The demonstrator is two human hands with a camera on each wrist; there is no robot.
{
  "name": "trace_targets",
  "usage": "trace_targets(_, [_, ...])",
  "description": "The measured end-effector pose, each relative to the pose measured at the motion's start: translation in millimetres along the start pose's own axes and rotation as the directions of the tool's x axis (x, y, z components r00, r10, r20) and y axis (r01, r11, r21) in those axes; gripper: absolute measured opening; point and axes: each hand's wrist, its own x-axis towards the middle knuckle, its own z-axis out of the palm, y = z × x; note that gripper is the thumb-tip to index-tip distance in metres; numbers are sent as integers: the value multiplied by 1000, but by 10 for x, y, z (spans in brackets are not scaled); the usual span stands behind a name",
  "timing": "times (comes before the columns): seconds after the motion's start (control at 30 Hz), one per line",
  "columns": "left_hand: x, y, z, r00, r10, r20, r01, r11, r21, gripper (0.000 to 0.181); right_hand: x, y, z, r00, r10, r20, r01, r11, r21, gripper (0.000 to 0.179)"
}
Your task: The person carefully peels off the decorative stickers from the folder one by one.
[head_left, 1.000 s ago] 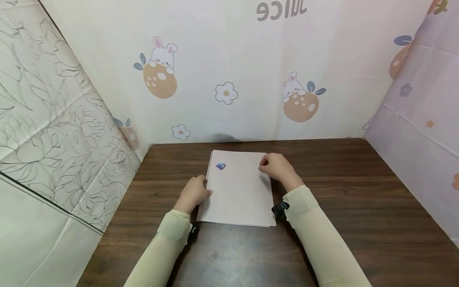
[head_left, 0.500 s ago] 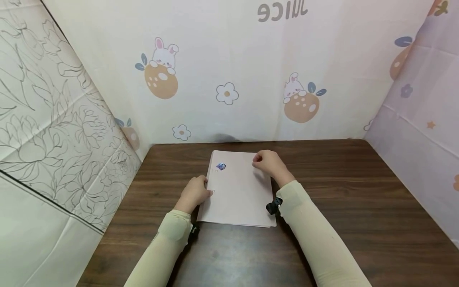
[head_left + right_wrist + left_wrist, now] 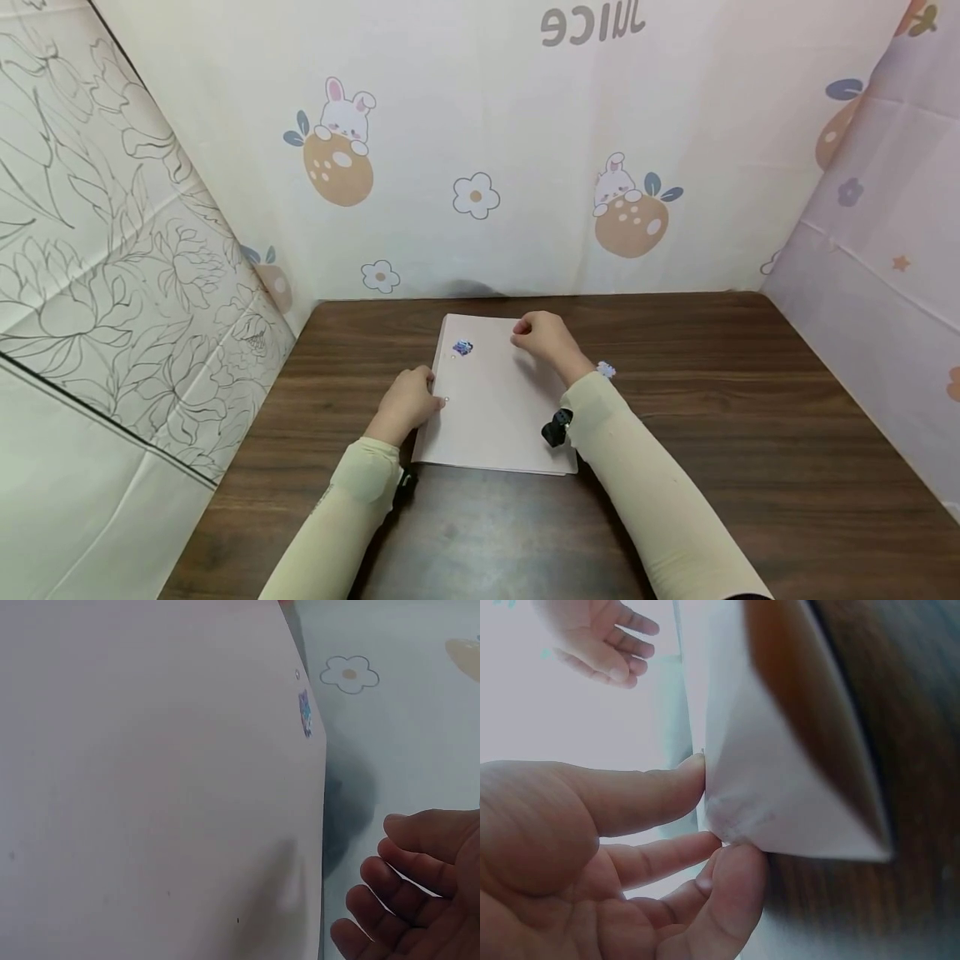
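Observation:
A stack of pale paper (image 3: 495, 400) lies on the wooden table, its lower edge showing more than one layer. Near its top left corner are a small blue-purple sticker-like piece (image 3: 462, 347) and a tiny pale dot. My left hand (image 3: 407, 400) pinches the stack's left edge; in the left wrist view the thumb and fingers (image 3: 739, 885) grip the paper's edge, and a sheet bows away from the table. Over the upper right of the stack hovers my right hand (image 3: 547, 340), fingers loosely curled, with nothing visible in them in the right wrist view.
A small lavender flower-shaped piece (image 3: 606, 369) shows beside the right sleeve (image 3: 637, 467), on the table's right half. Behind the dark wooden table (image 3: 712, 433) hangs a patterned cloth (image 3: 525, 108), with more cloth at both sides.
My right hand has moved left over the paper, from its right edge toward the top middle. The lavender piece has come into view behind that wrist. The left hand stays put.

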Motion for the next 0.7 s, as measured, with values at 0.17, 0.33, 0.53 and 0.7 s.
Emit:
trace_targets(0.17, [4,5,-2,1000,-4,0,4,1000,3,51,34,-43,61,1000,7,6,-7,999,32,20])
trace_targets(0.33, [11,7,4,1000,-9,8,9,1000,3,52,50,-60,122,998,36,49,-42,990,131,20])
trace_targets(0.53, [5,0,-7,1000,-5,6,5,1000,8,51,75,-103,214,998,24,65,-35,984,173,19])
trace_targets(0.7, [-2,7,-10,1000,-1,1,1,1000,7,51,106,-157,284,997,3,72,-16,983,185,17])
